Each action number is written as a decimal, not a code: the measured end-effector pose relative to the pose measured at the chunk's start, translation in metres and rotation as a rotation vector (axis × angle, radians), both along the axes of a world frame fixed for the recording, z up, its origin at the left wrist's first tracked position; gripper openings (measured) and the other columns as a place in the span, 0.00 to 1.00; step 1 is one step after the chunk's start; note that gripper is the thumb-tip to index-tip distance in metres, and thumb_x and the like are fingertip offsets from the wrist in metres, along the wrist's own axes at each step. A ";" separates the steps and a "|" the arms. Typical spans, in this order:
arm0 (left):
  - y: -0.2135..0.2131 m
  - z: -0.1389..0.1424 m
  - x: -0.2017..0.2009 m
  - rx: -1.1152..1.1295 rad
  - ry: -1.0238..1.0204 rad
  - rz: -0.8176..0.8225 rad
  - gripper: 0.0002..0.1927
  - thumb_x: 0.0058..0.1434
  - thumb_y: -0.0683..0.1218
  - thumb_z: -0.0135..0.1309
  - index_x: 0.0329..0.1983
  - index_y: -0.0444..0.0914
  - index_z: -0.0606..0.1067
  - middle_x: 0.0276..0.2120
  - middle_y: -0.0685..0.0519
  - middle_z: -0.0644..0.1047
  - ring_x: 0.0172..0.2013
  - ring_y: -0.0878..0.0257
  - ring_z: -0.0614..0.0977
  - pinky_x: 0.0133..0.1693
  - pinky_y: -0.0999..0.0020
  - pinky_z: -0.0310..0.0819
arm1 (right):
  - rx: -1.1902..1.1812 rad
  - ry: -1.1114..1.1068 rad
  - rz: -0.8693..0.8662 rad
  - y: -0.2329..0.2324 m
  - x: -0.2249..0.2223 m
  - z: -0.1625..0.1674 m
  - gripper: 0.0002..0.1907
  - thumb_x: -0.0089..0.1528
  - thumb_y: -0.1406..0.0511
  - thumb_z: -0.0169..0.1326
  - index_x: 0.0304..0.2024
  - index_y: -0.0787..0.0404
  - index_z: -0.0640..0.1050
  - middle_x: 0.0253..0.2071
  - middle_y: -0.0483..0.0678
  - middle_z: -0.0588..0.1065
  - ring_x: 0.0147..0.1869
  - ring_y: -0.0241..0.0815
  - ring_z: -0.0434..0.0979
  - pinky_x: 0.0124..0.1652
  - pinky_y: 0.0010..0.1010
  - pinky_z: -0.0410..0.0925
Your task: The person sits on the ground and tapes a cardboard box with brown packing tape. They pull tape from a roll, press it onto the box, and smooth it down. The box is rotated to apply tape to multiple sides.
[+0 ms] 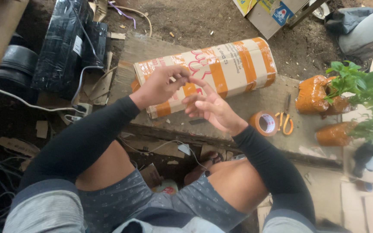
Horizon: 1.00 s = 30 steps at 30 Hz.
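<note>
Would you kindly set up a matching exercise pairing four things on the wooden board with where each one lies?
Things:
1. cardboard roll
2. tape roll
3. scissors
4. wrapped plant pots

Places:
A. right end of the board
B. beside the right hand's wrist
C. under both hands
D. just right of the tape roll

Pairs: 1-C, 2-B, 3-D, 4-A

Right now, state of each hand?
Left hand: fingers pinched together above the taped cardboard roll; whether it holds anything cannot be told.
Right hand: open, fingers spread, holding nothing, just above the wooden board.
</note>
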<state>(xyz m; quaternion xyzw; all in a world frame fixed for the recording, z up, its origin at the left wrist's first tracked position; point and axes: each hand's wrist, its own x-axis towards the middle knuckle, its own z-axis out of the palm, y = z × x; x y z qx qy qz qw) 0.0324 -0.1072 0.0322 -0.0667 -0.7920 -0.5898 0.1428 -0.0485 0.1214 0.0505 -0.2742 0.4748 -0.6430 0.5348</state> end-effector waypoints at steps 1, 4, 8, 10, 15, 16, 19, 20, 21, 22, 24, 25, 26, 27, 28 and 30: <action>0.001 -0.002 -0.001 0.034 -0.016 -0.007 0.07 0.68 0.40 0.54 0.47 0.35 0.79 0.40 0.54 0.83 0.38 0.69 0.83 0.36 0.72 0.78 | 0.014 0.007 0.022 0.001 0.001 0.001 0.42 0.68 0.65 0.53 0.79 0.50 0.48 0.58 0.51 0.73 0.56 0.41 0.77 0.56 0.36 0.72; 0.000 -0.005 -0.003 0.097 -0.038 -0.014 0.08 0.69 0.41 0.54 0.48 0.34 0.79 0.38 0.54 0.83 0.36 0.70 0.81 0.37 0.73 0.77 | 0.005 0.074 0.059 0.001 0.004 0.004 0.45 0.67 0.65 0.54 0.79 0.47 0.44 0.60 0.52 0.72 0.57 0.41 0.77 0.57 0.36 0.71; -0.001 -0.006 -0.005 0.073 -0.042 0.013 0.08 0.68 0.41 0.55 0.47 0.33 0.79 0.36 0.55 0.83 0.33 0.70 0.80 0.36 0.73 0.77 | 0.025 0.082 0.050 0.002 0.005 0.006 0.45 0.67 0.64 0.54 0.80 0.47 0.43 0.61 0.52 0.72 0.57 0.41 0.77 0.57 0.35 0.71; -0.001 -0.007 -0.005 0.028 -0.021 0.028 0.08 0.67 0.42 0.55 0.45 0.33 0.79 0.34 0.54 0.83 0.33 0.70 0.80 0.36 0.73 0.76 | 0.035 0.082 0.044 0.001 0.004 0.006 0.45 0.67 0.63 0.54 0.79 0.47 0.44 0.60 0.52 0.72 0.56 0.41 0.77 0.57 0.36 0.71; -0.001 -0.008 -0.005 -0.048 -0.087 0.081 0.07 0.64 0.43 0.57 0.39 0.33 0.80 0.29 0.52 0.82 0.30 0.68 0.81 0.34 0.70 0.77 | 0.085 0.147 0.045 -0.003 0.005 0.005 0.43 0.68 0.64 0.53 0.79 0.50 0.46 0.59 0.51 0.72 0.57 0.41 0.77 0.58 0.35 0.71; -0.001 -0.008 -0.005 -0.084 -0.086 0.096 0.07 0.63 0.43 0.57 0.38 0.34 0.80 0.28 0.52 0.82 0.29 0.67 0.81 0.34 0.70 0.77 | 0.098 0.178 0.048 -0.003 0.006 0.004 0.43 0.68 0.64 0.53 0.79 0.50 0.47 0.59 0.52 0.73 0.57 0.41 0.77 0.58 0.36 0.72; -0.001 -0.004 -0.004 -0.159 -0.076 0.115 0.06 0.60 0.44 0.60 0.36 0.35 0.80 0.26 0.52 0.82 0.29 0.66 0.84 0.34 0.70 0.78 | 0.144 0.273 -0.003 -0.005 0.005 0.000 0.40 0.67 0.63 0.55 0.77 0.52 0.51 0.58 0.51 0.72 0.56 0.40 0.76 0.57 0.36 0.72; 0.000 -0.002 -0.003 -0.166 -0.064 0.107 0.06 0.60 0.45 0.61 0.35 0.36 0.81 0.27 0.54 0.82 0.29 0.65 0.84 0.35 0.69 0.79 | 0.141 0.214 -0.062 -0.005 0.004 -0.001 0.38 0.67 0.62 0.54 0.76 0.53 0.52 0.58 0.50 0.72 0.56 0.41 0.77 0.56 0.36 0.72; 0.000 0.000 -0.002 -0.177 -0.048 0.099 0.06 0.60 0.46 0.62 0.34 0.37 0.81 0.28 0.55 0.82 0.30 0.64 0.85 0.36 0.69 0.79 | 0.134 0.158 -0.121 -0.006 0.002 -0.003 0.36 0.67 0.61 0.53 0.75 0.53 0.53 0.57 0.50 0.72 0.55 0.41 0.77 0.55 0.37 0.73; 0.001 0.003 -0.002 -0.257 0.008 0.115 0.07 0.60 0.46 0.64 0.34 0.38 0.81 0.30 0.54 0.82 0.32 0.61 0.85 0.38 0.66 0.78 | 0.126 0.101 -0.181 -0.006 -0.001 -0.006 0.34 0.68 0.60 0.52 0.73 0.54 0.54 0.57 0.50 0.72 0.54 0.42 0.78 0.54 0.37 0.73; 0.004 0.008 0.001 -0.416 0.113 0.142 0.08 0.60 0.46 0.66 0.33 0.38 0.80 0.33 0.52 0.81 0.38 0.55 0.83 0.42 0.60 0.77 | 0.072 -0.067 -0.209 -0.006 -0.009 -0.010 0.28 0.70 0.58 0.49 0.70 0.57 0.61 0.55 0.50 0.74 0.53 0.42 0.79 0.52 0.37 0.73; 0.006 0.011 0.003 -0.423 0.198 0.098 0.07 0.60 0.45 0.65 0.36 0.38 0.80 0.37 0.51 0.80 0.42 0.53 0.82 0.45 0.59 0.76 | 0.045 -0.151 -0.225 -0.005 -0.011 -0.012 0.25 0.71 0.57 0.47 0.69 0.59 0.64 0.54 0.50 0.75 0.52 0.43 0.79 0.51 0.36 0.73; 0.009 0.013 0.004 -0.430 0.283 0.054 0.08 0.60 0.45 0.65 0.39 0.38 0.79 0.41 0.51 0.80 0.46 0.52 0.81 0.49 0.58 0.75 | 0.048 -0.127 -0.208 -0.004 -0.014 -0.014 0.22 0.73 0.57 0.46 0.66 0.60 0.67 0.52 0.50 0.76 0.53 0.42 0.80 0.51 0.36 0.73; 0.010 0.015 0.005 -0.436 0.367 0.011 0.09 0.60 0.44 0.64 0.41 0.38 0.79 0.44 0.50 0.79 0.50 0.50 0.80 0.52 0.58 0.75 | 0.052 -0.103 -0.190 -0.003 -0.016 -0.017 0.20 0.74 0.56 0.44 0.62 0.62 0.69 0.51 0.50 0.77 0.53 0.42 0.80 0.52 0.35 0.74; 0.012 0.016 0.006 -0.451 0.384 -0.004 0.10 0.59 0.44 0.64 0.43 0.38 0.79 0.46 0.49 0.79 0.51 0.49 0.79 0.53 0.57 0.74 | 0.058 -0.079 -0.171 -0.001 -0.017 -0.019 0.20 0.75 0.56 0.42 0.59 0.63 0.72 0.50 0.50 0.77 0.53 0.41 0.80 0.53 0.35 0.74; 0.014 0.018 0.007 -0.480 0.417 -0.038 0.13 0.58 0.43 0.63 0.46 0.37 0.79 0.49 0.46 0.78 0.54 0.47 0.77 0.54 0.55 0.72 | 0.101 -0.063 -0.185 0.000 -0.018 -0.025 0.15 0.74 0.57 0.44 0.55 0.59 0.73 0.47 0.47 0.77 0.52 0.40 0.80 0.52 0.33 0.73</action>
